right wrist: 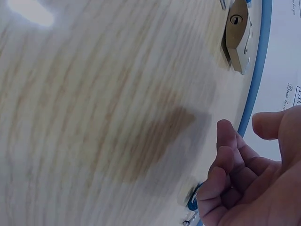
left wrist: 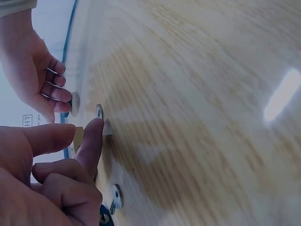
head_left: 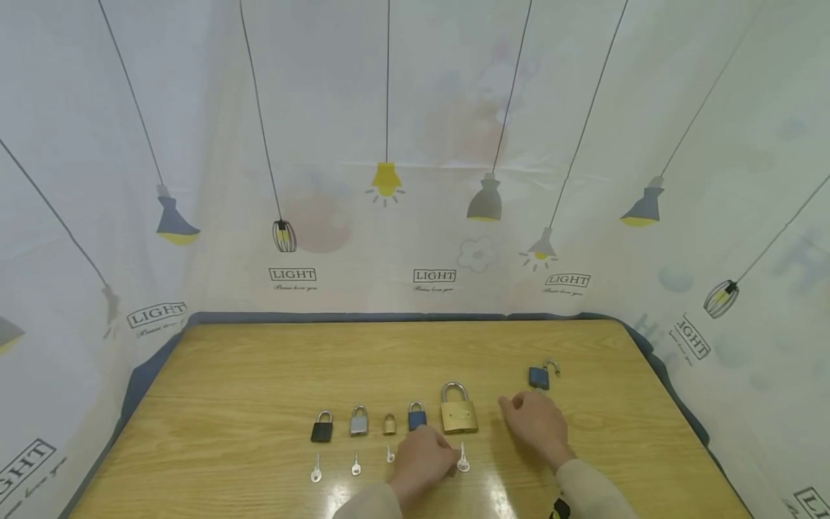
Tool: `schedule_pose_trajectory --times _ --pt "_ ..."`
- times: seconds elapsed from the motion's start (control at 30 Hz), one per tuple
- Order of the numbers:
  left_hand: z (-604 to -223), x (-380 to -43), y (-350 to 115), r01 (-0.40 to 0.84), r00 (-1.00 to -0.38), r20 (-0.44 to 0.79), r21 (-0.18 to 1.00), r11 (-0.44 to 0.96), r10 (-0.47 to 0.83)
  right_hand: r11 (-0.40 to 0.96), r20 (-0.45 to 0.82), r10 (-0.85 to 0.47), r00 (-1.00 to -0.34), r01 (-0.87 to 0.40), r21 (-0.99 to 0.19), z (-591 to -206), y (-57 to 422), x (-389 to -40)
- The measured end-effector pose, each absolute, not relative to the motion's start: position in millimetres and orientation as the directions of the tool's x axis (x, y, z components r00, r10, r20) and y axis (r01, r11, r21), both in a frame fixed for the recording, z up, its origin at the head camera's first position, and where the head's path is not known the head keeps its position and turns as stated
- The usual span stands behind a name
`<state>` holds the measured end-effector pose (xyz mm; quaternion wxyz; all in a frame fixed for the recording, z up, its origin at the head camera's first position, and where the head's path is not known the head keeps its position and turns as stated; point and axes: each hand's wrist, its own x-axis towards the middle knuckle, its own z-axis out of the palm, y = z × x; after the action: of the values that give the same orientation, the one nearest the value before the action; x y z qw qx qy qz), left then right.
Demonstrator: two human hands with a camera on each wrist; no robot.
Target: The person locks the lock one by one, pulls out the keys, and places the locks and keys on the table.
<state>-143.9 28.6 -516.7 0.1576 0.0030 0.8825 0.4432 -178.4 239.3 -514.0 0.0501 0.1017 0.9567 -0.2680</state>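
Observation:
My left hand (head_left: 424, 458) is low over the table beside a silver key (head_left: 463, 460), below the large brass padlock (head_left: 459, 417). In the left wrist view its index fingertip is right at the key (left wrist: 99, 111); the thumb stands apart and the other fingers are curled. It partly covers a blue padlock (head_left: 417, 417) in the head view. Another key (left wrist: 117, 196) lies beneath that hand. My right hand (head_left: 537, 425) hovers with loosely bent fingers and nothing in them. Just beyond it lies a blue padlock (head_left: 539, 378) with its shackle swung out.
To the left, a black padlock (head_left: 321, 430), a silver padlock (head_left: 359, 422) and a small brass padlock (head_left: 389, 425) lie in a row. Keys (head_left: 315, 472) lie below them on the wooden table (head_left: 259, 367). A printed white curtain (head_left: 350, 288) surrounds the table's back and sides.

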Motion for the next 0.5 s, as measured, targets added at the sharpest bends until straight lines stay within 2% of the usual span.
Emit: schedule_pose_trajectory --times 0.2,0.37,0.5 --pt "-510 -146 17 -0.088 -0.947 -0.241 0.827 0.556 0.21 0.832 -0.124 0.179 -0.976 0.217 -0.51 -516 255 -190" --pt "-505 -154 0 -0.036 -0.945 -0.208 0.836 0.547 0.255 0.826 -0.15 0.221 -0.964 0.267 -0.496 -515 277 -201" --pt "-504 -160 -11 -0.045 -0.946 -0.209 0.841 0.539 0.247 0.811 -0.167 0.26 -0.951 0.308 -0.497 -511 292 -205"
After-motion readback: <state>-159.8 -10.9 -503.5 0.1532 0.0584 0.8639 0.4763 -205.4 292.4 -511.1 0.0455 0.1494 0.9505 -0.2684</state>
